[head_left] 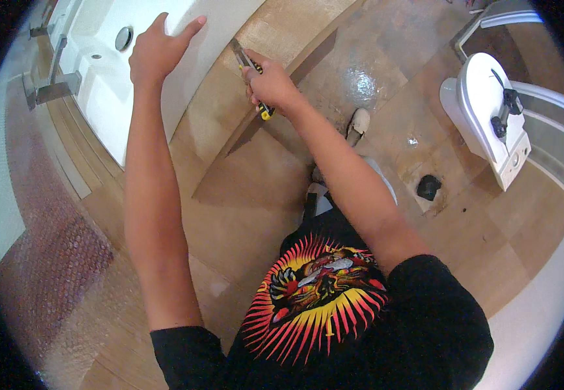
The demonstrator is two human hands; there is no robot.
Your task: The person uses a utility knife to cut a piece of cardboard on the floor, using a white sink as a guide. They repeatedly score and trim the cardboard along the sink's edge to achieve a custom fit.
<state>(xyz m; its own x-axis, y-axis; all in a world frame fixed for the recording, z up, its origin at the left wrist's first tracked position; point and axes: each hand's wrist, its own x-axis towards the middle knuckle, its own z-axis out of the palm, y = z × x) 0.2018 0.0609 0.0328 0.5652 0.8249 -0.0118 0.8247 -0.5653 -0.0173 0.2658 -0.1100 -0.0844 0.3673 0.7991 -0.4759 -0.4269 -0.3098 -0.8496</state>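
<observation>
Two hands up: left hand (pixel 156 53) spread on white basin (pixel 109 91), right hand (pixel 270 84) clenched on yellow-handled knife (pixel 251 71) (blade at surface (pixel 275 32) edge, work apparently midway).

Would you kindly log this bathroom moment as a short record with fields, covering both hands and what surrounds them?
place: bathroom with a tan tiled floor
left hand: fingers spread, resting on the rim of the white basin
right hand: closed on a yellow-and-black utility knife, blade at the vanity edge
faucet: metal, left of the basin
toilet: white, lying off its mount
floor hole: dark, open
</observation>
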